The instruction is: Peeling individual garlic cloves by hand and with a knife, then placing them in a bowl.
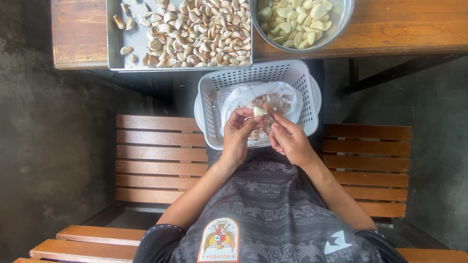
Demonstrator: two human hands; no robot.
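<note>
Left hand point(239, 134): fingers pinched on a pale garlic clove point(258, 111), held over the white plastic basket point(210, 102). Right hand point(288, 140): fingers closed narrowly on the clove's other side, touching it. Basket sits on the lap, lined with a white bag point(234, 97) holding papery skins. On the wooden desk point(390, 29): metal tray point(114, 44) of unpeeled cloves, and a steel bowl point(341, 17) of peeled cloves just beside it.
</note>
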